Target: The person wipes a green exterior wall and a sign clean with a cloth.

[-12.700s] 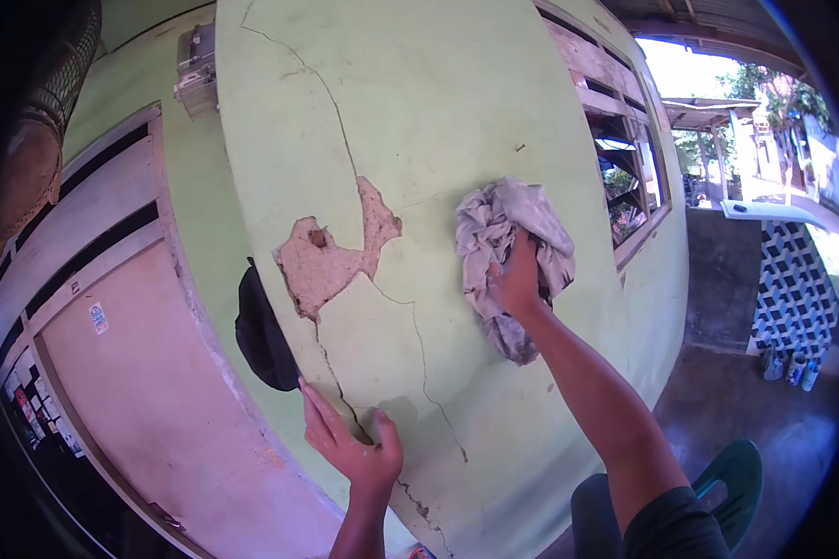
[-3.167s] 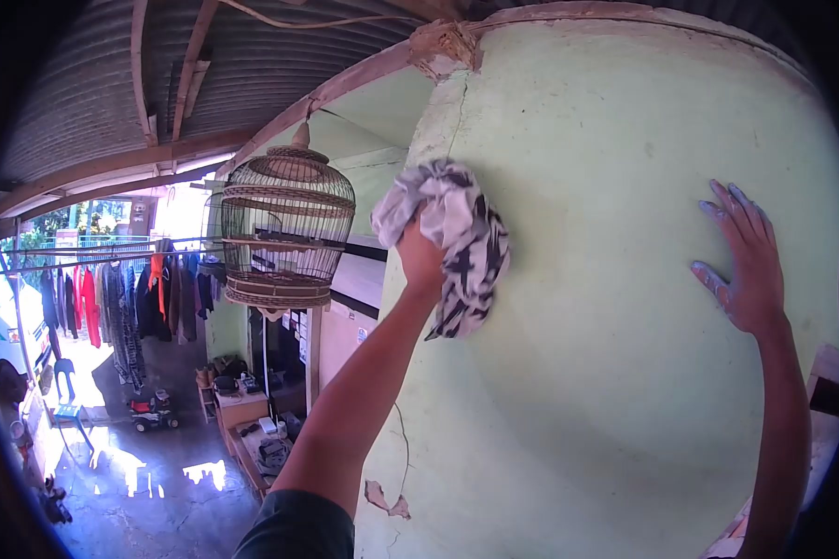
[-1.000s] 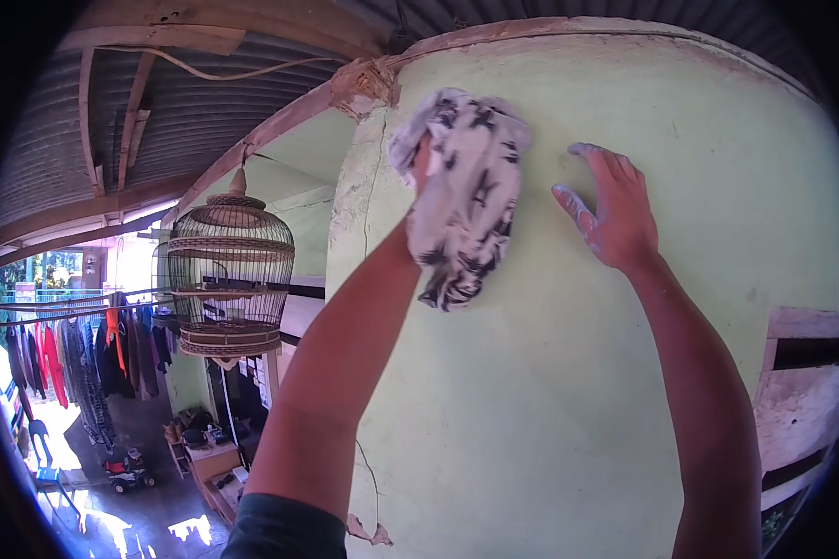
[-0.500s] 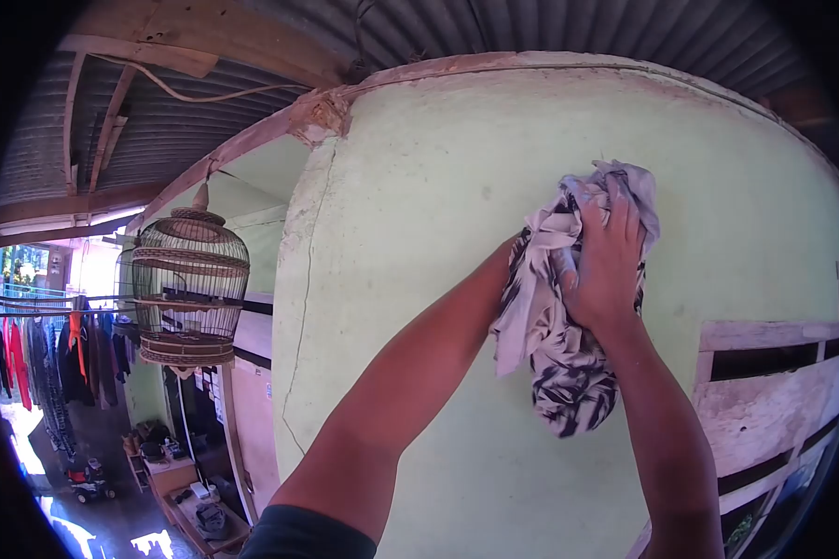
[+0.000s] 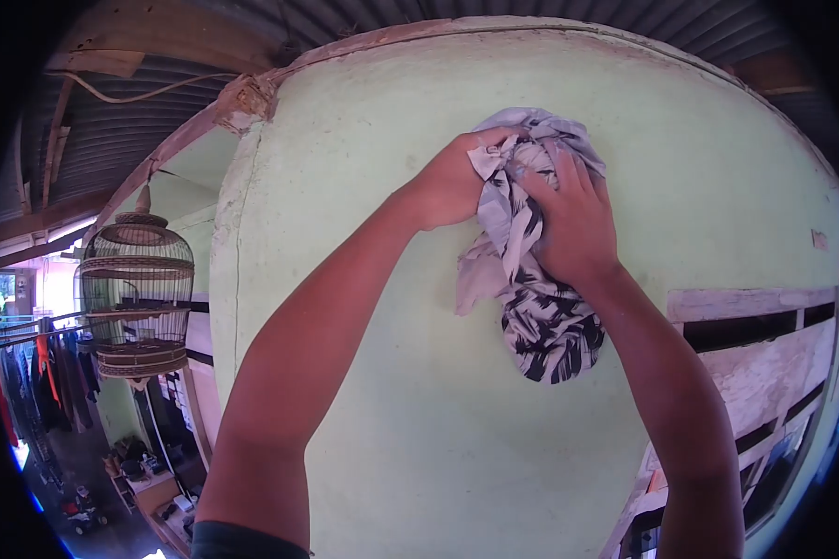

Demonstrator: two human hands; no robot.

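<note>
A bunched cloth [image 5: 552,326], pale with black brush-like marks, is held up in front of the light green wall [image 5: 391,373]. My left hand [image 5: 457,182] grips its upper left side, with the fingertips partly hidden in the folds. Against the cloth's right side lies my right hand [image 5: 576,219], its fingers pointing up and bent over the fabric. The lower part of the cloth hangs below both hands in a rounded bundle, and a loose flap sticks out to the left.
A birdcage [image 5: 138,298] hangs at the left. Behind it are hanging clothes [image 5: 47,373] and a low table [image 5: 154,484] with objects. Wooden slats [image 5: 764,373] stand at the right, under a corrugated roof [image 5: 410,14].
The view has shifted, and the cage appears further left. Both hands and the cloth appear higher and further left. My left hand, hidden behind the cloth before, now shows at its left side.
</note>
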